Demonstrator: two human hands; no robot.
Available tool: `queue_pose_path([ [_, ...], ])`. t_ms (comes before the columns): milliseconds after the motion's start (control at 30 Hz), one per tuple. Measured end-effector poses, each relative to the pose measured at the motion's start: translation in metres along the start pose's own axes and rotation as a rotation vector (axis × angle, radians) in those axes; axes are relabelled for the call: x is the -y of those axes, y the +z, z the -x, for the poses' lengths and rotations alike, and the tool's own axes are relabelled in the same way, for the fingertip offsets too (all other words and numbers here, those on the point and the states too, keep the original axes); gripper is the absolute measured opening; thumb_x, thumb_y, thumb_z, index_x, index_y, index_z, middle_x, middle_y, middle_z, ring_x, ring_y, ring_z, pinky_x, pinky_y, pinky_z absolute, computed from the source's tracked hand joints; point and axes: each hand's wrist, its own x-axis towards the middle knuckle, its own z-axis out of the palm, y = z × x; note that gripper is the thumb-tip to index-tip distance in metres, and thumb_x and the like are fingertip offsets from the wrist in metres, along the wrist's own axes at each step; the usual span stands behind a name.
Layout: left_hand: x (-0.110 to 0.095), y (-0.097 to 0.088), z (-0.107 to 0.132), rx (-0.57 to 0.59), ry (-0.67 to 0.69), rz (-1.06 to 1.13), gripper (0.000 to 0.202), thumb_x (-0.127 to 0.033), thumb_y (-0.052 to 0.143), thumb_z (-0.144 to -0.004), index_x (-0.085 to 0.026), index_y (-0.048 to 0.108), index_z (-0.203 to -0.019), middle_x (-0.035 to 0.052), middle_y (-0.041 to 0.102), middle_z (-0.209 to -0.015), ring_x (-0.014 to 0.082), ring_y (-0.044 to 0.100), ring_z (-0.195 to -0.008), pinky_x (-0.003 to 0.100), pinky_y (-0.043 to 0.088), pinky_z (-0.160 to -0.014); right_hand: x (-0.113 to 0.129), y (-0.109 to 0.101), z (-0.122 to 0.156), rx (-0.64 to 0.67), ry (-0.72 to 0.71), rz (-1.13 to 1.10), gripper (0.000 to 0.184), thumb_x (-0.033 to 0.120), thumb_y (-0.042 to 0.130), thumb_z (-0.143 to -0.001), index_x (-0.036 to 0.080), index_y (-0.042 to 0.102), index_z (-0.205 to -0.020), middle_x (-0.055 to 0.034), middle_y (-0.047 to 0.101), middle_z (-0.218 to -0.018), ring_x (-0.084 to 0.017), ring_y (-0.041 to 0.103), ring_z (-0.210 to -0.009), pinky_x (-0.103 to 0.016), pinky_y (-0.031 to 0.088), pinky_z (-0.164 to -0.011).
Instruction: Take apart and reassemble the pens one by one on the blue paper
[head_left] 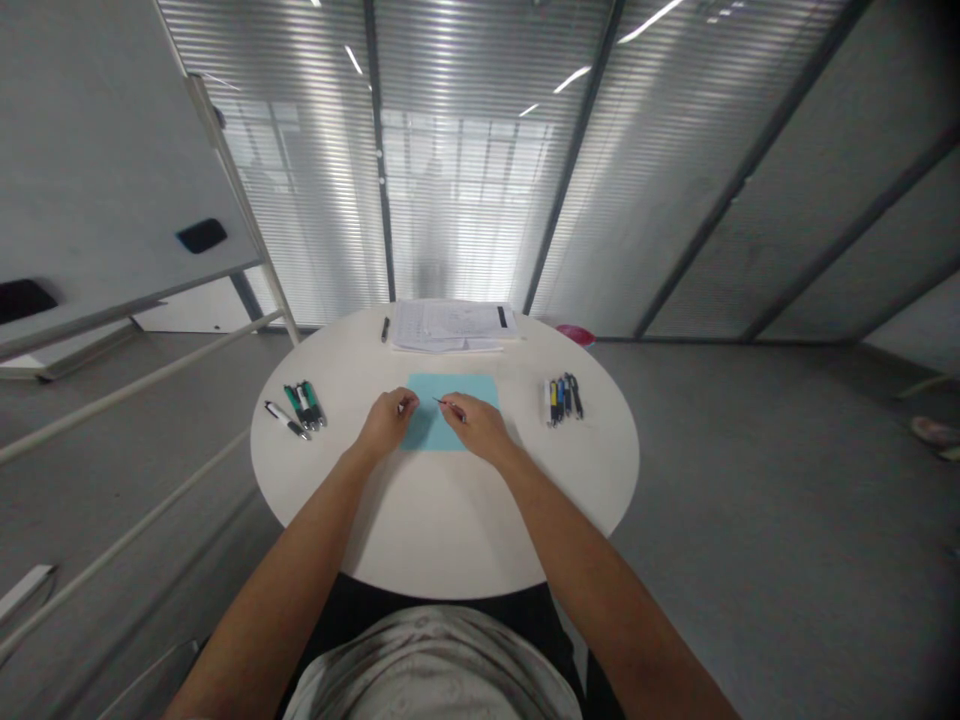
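Observation:
My left hand (386,422) is closed in a pinch over the left edge of a light blue sheet (480,388). A small dark bit shows at its fingers, too little to name. Facing it over the sheet, my right hand (478,425) grips a thin dark pen part (438,400), its narrow end pointing left toward the other hand. A gap separates the two hands. Left of them on the round white table (450,530) lie several green, black and white pens (304,404). To the right is a row of pens (562,398) in white, yellow, blue and black.
Stacked papers (450,325) lie at the table's far edge, with a dark pen (385,329) beside them. A whiteboard on a frame (112,150) stands at the left. Behind the table are glass panels with blinds (457,200). A red round object (575,334) shows beyond the table.

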Motion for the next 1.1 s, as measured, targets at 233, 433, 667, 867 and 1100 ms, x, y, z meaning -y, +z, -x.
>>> queue_pose_path([
  [233, 0.009, 0.002, -0.004, -0.104, -0.139, 0.175, 0.026, -0.041, 0.063, -0.077, -0.019, 0.073, -0.086, 0.0059, 0.071, -0.084, 0.018, 0.061, -0.074, 0.029, 0.046, -0.072, 0.0, -0.001, 0.001, -0.01, -0.01, 0.01, 0.025, 0.035, 0.046, -0.094, 0.027, 0.066, -0.106, -0.0015, 0.068, -0.093, -0.014, 0.061, -0.084, -0.025, 0.043, -0.078],
  [433, 0.006, 0.004, -0.004, -0.074, -0.219, 0.327, 0.038, -0.05, 0.062, -0.076, -0.016, 0.074, -0.089, 0.0021, 0.065, -0.067, 0.0126, 0.054, -0.057, 0.023, 0.04, -0.053, -0.001, -0.001, 0.001, -0.022, 0.005, 0.026, 0.025, 0.035, 0.047, -0.094, 0.027, 0.067, -0.106, -0.0014, 0.068, -0.09, -0.014, 0.061, -0.082, -0.025, 0.043, -0.075],
  [667, -0.004, 0.004, -0.001, 0.017, -0.307, 0.505, 0.038, -0.038, 0.061, -0.076, -0.013, 0.07, -0.102, 0.0011, 0.062, -0.065, 0.0062, 0.041, -0.04, 0.022, 0.03, -0.039, -0.001, -0.001, 0.002, -0.035, 0.002, 0.035, 0.025, 0.035, 0.046, -0.094, 0.027, 0.066, -0.106, -0.0013, 0.068, -0.091, -0.014, 0.061, -0.082, -0.025, 0.043, -0.076],
  [867, -0.019, 0.0, 0.003, 0.089, -0.3, 0.714, 0.042, -0.035, 0.073, -0.066, -0.014, 0.064, -0.101, 0.0069, 0.07, -0.085, 0.0118, 0.057, -0.061, 0.022, 0.042, -0.045, 0.0, -0.003, 0.001, 0.008, -0.026, 0.001, 0.027, 0.034, 0.046, -0.094, 0.027, 0.067, -0.109, -0.002, 0.069, -0.092, -0.014, 0.061, -0.083, -0.025, 0.043, -0.078],
  [1100, -0.021, -0.001, 0.004, 0.219, -0.287, 0.828, 0.034, -0.04, 0.074, -0.068, -0.014, 0.064, -0.087, 0.0093, 0.069, -0.092, 0.0149, 0.062, -0.072, 0.025, 0.049, -0.054, -0.001, -0.001, 0.001, 0.014, -0.074, -0.041, 0.028, 0.034, 0.048, -0.093, 0.026, 0.068, -0.11, -0.0021, 0.068, -0.085, -0.014, 0.058, -0.074, -0.025, 0.042, -0.072],
])
